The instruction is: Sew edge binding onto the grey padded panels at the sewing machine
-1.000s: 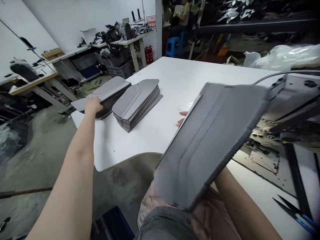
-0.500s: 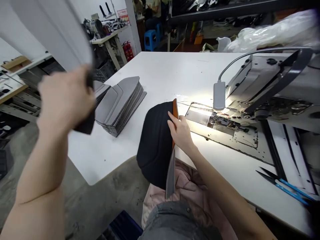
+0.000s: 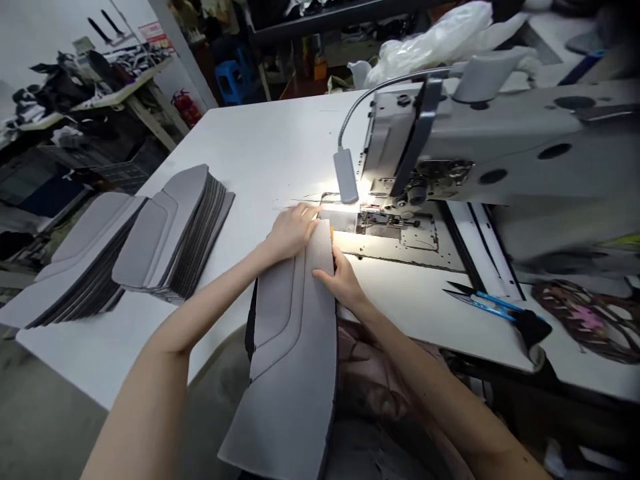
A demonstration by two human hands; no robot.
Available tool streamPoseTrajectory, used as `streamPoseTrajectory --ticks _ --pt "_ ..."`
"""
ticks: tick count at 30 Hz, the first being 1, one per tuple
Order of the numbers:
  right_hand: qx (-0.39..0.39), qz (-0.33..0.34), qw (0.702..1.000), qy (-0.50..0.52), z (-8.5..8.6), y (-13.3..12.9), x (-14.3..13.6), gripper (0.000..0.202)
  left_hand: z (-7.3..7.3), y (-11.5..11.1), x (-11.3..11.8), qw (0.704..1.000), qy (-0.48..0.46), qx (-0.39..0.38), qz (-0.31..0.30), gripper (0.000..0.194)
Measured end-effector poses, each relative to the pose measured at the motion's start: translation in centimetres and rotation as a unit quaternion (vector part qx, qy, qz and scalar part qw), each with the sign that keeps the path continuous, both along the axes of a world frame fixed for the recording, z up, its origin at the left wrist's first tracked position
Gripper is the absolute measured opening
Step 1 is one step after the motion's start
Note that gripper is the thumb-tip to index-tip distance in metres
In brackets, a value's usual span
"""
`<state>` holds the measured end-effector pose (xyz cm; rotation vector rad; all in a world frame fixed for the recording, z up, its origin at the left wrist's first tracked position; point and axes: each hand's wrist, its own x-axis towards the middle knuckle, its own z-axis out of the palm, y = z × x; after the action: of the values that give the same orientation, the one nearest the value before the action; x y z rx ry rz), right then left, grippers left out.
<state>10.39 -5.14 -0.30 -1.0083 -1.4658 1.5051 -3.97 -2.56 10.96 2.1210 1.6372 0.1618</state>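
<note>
A long grey padded fabric panel [image 3: 295, 393] with curved stitched lines slopes from the table edge down over the lap. Beneath it, a strip of the black panel [image 3: 251, 327] shows on the left, and a bit of orange edging [image 3: 331, 233] peeks out at the upper right. My left hand [image 3: 293, 233] grips the grey panel's far end, its fingers close together. At the right edge, my right hand [image 3: 344, 277] pinches the layers with its thumb on top; its other fingers are partly hidden. The sewing machine's needle area [image 3: 380, 220] lies just beyond the panel's end.
Two stacks of grey panels, the nearer stack [image 3: 170, 233] and the outer stack [image 3: 85, 260], stand on the white table [image 3: 265, 147] at left. Right of the panel are blue-handled thread snips [image 3: 487, 303]. A lamp [image 3: 345, 177] hangs beside the sewing machine head [image 3: 450, 140].
My left hand has brought the grey panel from the raised left side down onto the black panel. My right hand stays at the edge. The head view has turned right.
</note>
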Motion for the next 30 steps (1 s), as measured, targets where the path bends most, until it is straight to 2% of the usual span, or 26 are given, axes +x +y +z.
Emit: streamPoseTrajectory --ticks 3,5,6,8,11,13,14,17,22,26,30 --pt "0.036 -0.010 0.998 -0.058 0.4 0.5 1.7 0.038 -3.2 3.8 -0.4 0.996 -0.073 -0.012 -0.038 0.035" --pt "0.121 -0.018 0.984 -0.132 0.6 0.7 3.5 0.018 -4.8 5.2 -0.4 0.984 -0.164 -0.039 -0.058 0.030" --pt "0.185 -0.024 0.967 -0.172 0.8 0.6 4.5 0.016 -5.5 5.7 -0.3 0.977 -0.199 -0.051 -0.053 0.028" --pt "0.334 -0.025 0.912 -0.238 1.0 0.5 6.4 0.021 -6.6 6.5 0.2 0.971 -0.230 -0.057 -0.010 0.028" --pt "0.536 0.018 0.798 -0.273 0.9 0.4 8.1 0.017 -7.6 7.2 1.1 0.973 -0.222 -0.045 0.044 0.025" --pt "0.613 0.037 0.738 -0.278 0.5 0.7 8.5 0.023 -8.0 7.5 1.6 0.976 -0.211 -0.036 0.050 0.021" --pt "0.630 0.039 0.723 -0.282 0.3 0.9 8.5 0.027 -8.2 7.7 1.8 0.978 -0.201 -0.031 0.049 0.020" --pt "0.632 0.052 0.714 -0.296 -0.3 1.9 8.6 0.033 -8.8 8.3 2.2 0.982 -0.184 -0.016 0.047 0.020" --pt "0.621 0.053 0.713 -0.321 -0.2 3.4 9.6 0.035 -9.4 9.7 2.9 0.975 -0.218 0.010 0.044 0.025" --pt "0.613 0.035 0.715 -0.333 0.1 4.1 10.4 0.035 -9.3 10.7 3.8 0.962 -0.268 -0.022 0.047 0.034" --pt "0.607 0.029 0.718 -0.341 0.1 4.4 10.6 0.037 -9.8 11.2 4.2 0.943 -0.322 -0.034 0.073 0.034"
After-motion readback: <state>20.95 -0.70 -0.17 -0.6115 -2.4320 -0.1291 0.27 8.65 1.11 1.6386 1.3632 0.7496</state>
